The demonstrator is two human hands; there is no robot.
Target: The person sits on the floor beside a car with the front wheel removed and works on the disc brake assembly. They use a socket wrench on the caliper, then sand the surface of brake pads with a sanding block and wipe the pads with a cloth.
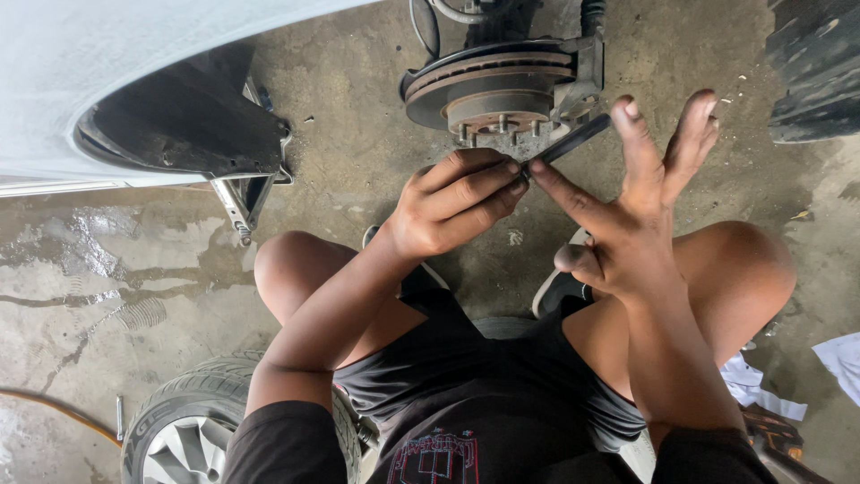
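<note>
I sit on a removed wheel, facing a bare brake disc and hub (pixel 491 91) with wheel studs showing. My left hand (pixel 455 202) is curled around the near end of a thin dark metal strip (pixel 573 139) that slants up toward the brake caliper (pixel 587 67). My right hand (pixel 632 211) is spread wide, fingers apart, its index fingertip touching the strip just beside my left fingers. The part of the strip inside my left fist is hidden.
A white car body and dark wheel arch (pixel 179 108) fill the upper left. The tyre with alloy rim (pixel 184 421) lies under me at lower left. Another tyre (pixel 815 72) is at the top right. White rags (pixel 842 354) lie right. The concrete floor is wet at left.
</note>
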